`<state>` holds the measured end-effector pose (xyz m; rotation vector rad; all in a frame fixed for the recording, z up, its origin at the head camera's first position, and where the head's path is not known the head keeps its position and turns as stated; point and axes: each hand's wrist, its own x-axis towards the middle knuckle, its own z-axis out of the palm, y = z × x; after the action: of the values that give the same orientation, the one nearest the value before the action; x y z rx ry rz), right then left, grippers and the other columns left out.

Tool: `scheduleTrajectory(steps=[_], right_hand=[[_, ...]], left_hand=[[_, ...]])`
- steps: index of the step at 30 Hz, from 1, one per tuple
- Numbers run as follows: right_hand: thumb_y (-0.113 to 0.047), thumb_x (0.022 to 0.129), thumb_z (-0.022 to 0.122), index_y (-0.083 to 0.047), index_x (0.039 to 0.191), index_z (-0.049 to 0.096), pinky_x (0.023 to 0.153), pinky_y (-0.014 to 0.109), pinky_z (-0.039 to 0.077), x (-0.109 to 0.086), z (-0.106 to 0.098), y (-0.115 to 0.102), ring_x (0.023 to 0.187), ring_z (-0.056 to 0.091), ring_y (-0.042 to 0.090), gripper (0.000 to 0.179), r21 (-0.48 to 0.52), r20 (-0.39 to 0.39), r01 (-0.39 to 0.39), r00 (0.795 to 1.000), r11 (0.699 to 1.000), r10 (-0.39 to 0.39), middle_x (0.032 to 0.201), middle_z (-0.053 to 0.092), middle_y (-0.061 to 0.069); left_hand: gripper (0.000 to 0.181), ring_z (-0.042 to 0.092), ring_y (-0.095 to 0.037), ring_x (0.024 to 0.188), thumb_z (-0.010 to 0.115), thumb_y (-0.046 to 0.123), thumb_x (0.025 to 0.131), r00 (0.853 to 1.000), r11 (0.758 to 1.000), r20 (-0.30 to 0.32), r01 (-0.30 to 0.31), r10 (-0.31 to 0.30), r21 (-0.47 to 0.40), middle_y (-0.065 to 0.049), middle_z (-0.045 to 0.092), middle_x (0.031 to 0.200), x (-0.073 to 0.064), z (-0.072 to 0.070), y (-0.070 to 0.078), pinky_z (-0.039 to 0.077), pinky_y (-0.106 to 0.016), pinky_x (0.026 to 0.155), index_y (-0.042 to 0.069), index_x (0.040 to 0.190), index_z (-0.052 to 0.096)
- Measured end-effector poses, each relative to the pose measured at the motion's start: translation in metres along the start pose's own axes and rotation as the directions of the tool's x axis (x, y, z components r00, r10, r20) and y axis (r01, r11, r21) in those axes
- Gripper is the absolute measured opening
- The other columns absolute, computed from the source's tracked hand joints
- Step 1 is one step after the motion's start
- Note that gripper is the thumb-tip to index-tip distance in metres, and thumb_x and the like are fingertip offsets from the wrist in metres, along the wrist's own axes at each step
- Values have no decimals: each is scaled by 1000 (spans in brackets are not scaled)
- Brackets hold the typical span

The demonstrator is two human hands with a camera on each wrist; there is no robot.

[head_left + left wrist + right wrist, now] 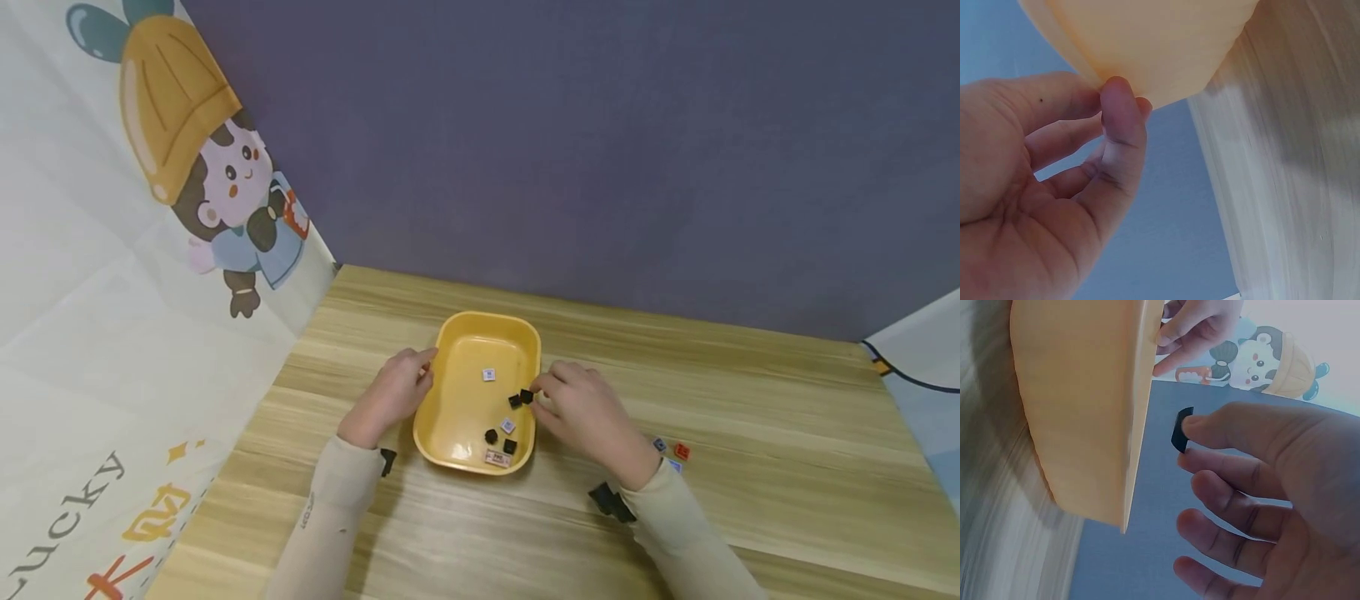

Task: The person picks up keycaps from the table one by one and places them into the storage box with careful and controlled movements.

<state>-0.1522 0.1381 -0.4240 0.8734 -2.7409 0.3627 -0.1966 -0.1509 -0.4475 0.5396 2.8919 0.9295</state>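
A yellow plastic tray [450, 425] stands on the wooden table between the two hands. My left hand [393, 392] pinches its left rim between thumb and fingers, as the left wrist view shows at the tray wall [1160, 44]. At the right rim, my right hand [581, 408] holds a small black piece [1181, 431] between thumb and index finger, with the other fingers spread apart. Inside the tray lie several small pieces: a white square tile [489, 375], another white tile [507, 426], a round black piece [491, 436], black square pieces [510, 447] and a pink-white rectangular tile [497, 457].
Right of the right wrist, a red piece [682, 451] and a dark blue piece [659, 445] lie on the table [787, 450]. A lighter blue piece [674, 466] is partly hidden by the sleeve. A dark blue-grey partition [570, 167] rises behind the table, and a printed white sheet [75, 275] hangs at left.
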Motion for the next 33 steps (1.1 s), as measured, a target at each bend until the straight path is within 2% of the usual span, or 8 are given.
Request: scheduleTrajectory(steps=[6,11,18,24,28,33], right_hand=[[-19,84,82,-6,101,75,66,37,48,-1,2,2,78,55,17,22,8,-16,-5,1000,1000,5,86,58,0],[-17,84,82,-7,102,74,66,38,50,-14,-7,11,79,57,18,22,19,-21,-31,999,999,32,88,60,2],[-12,82,82,-7,100,74,61,41,50,-47,-26,35,76,60,21,20,-21,-81,-68,995,997,66,88,63,3],[-7,74,85,-5,96,74,54,42,49,-79,-38,59,70,59,23,24,-71,-145,-95,986,993,84,82,63,4],[-6,72,86,-5,95,74,52,39,48,-99,-38,75,68,58,22,26,-86,-128,-137,984,987,126,80,61,4],[-4,75,82,-4,94,74,51,41,48,-123,-33,90,69,59,25,20,-73,-69,-245,968,967,240,80,60,4]], left_hand=[[43,59,-19,79,59,-2,96,1000,1000,14,15,-15,-2,-15,62,98,1,-1,2,53,-23,62,-10,138,53],[43,60,-19,80,59,-1,97,1000,1000,16,25,-25,12,-14,62,99,2,-1,2,54,-24,63,-8,138,53],[43,60,-21,82,60,-1,96,1000,999,22,22,-22,25,-14,62,99,3,0,2,55,-26,65,-8,138,54],[43,58,-20,80,60,-1,96,999,999,26,25,-25,26,-15,62,99,3,-1,1,54,-25,64,-9,138,54],[43,59,-19,80,59,-1,97,999,999,33,34,-35,21,-14,62,100,2,-1,1,54,-24,64,-8,139,53],[42,59,-19,79,59,-1,97,999,1000,30,28,-28,14,-15,62,100,1,-1,1,54,-25,63,-8,138,53]])
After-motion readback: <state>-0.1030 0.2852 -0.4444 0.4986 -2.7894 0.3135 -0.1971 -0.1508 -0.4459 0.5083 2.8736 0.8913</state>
